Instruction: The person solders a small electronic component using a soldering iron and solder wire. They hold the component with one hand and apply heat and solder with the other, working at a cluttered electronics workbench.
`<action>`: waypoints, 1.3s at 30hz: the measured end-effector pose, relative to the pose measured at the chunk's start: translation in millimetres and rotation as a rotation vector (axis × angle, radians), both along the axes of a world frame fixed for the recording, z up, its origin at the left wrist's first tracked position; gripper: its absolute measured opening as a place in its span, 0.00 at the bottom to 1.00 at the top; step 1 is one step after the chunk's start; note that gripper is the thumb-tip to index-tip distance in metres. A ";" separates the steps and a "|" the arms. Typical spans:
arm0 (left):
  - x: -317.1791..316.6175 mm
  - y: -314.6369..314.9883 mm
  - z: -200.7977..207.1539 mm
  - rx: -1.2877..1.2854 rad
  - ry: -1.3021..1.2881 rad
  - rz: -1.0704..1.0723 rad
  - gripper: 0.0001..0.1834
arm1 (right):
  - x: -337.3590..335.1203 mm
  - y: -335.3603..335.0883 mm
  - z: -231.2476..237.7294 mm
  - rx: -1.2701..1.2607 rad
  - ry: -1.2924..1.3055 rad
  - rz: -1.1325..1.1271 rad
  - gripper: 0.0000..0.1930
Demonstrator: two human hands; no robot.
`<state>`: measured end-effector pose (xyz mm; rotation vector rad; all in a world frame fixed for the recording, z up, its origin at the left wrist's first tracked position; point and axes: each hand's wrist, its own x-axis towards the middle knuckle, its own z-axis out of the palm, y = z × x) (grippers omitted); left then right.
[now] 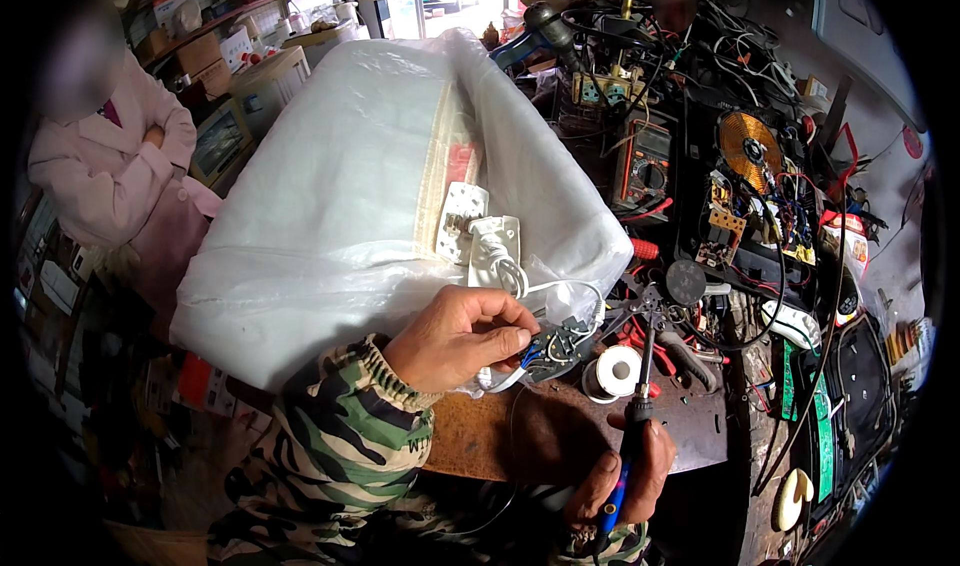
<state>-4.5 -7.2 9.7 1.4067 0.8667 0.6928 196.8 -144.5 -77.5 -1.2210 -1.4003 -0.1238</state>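
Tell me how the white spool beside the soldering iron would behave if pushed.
The white spool seems to sit flat, round face up, so it would probably slide rather than roll. Tipped onto its round edge, it could well roll away.

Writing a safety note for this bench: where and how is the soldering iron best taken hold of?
Probably best take the soldering iron by its blue-and-black handle, from the near side, closing around it as the right hand does. That thicker end lies toward the person, while the slim metal shaft points away and may be hot.
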 end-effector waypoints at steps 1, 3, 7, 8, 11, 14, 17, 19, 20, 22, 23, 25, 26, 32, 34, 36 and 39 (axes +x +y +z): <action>-0.3 -0.4 -0.2 0.003 -0.003 0.002 0.09 | 0.1 2.3 2.2 0.024 0.002 0.027 0.25; 2.4 0.0 -0.5 0.011 -0.002 -0.003 0.09 | -0.7 1.7 1.0 0.024 0.052 0.046 0.25; 3.9 0.0 -0.5 -0.008 0.013 0.005 0.08 | -3.2 1.8 3.7 0.027 0.085 0.054 0.25; 4.3 -0.3 -0.2 -0.013 0.016 0.007 0.08 | -2.8 1.1 2.8 0.022 0.088 0.058 0.25; 5.0 -0.5 -1.0 -0.019 0.004 0.005 0.08 | -0.8 -0.1 1.0 0.012 0.084 0.059 0.25; 4.6 -1.4 0.2 -0.019 0.026 0.027 0.09 | 0.8 -0.8 1.7 0.007 0.056 0.046 0.25; 7.7 -3.1 2.8 0.024 0.068 0.054 0.10 | 1.3 -2.5 1.5 -0.010 0.040 0.036 0.26; 9.0 -2.1 0.4 0.067 0.097 0.065 0.11 | -1.5 -3.5 2.8 -0.035 0.029 0.028 0.27; 7.4 -0.6 -2.0 0.090 0.114 0.072 0.12 | -1.0 -4.7 2.7 -0.047 0.022 0.022 0.27; 7.3 0.0 -2.9 0.133 0.153 0.113 0.14 | 0.1 -7.7 2.4 -0.071 0.008 0.008 0.27; 7.8 -1.5 -0.5 0.151 0.178 0.150 0.15 | 0.0 -8.4 4.0 -0.077 0.006 0.008 0.26; 9.5 -3.2 2.6 0.203 0.188 0.221 0.19 | -0.6 -7.3 8.5 -0.088 0.003 0.006 0.26; 8.7 -3.7 3.5 0.223 0.187 0.242 0.19 | -0.9 -6.8 9.9 -0.087 0.004 0.006 0.26; 6.6 -2.0 1.2 0.297 0.051 0.286 0.17 | 0.1 -0.5 7.8 -0.039 0.034 0.014 0.26; 12.3 -1.4 1.1 0.280 0.042 0.255 0.13 | 1.5 -1.5 4.3 -0.017 0.065 0.004 0.26; 10.9 -3.5 2.6 0.267 0.040 0.246 0.11 | -0.7 2.1 6.6 0.018 0.100 0.018 0.25; 6.4 -2.6 -1.5 0.334 0.184 0.092 0.13 | -4.1 7.1 9.1 0.067 0.178 0.023 0.25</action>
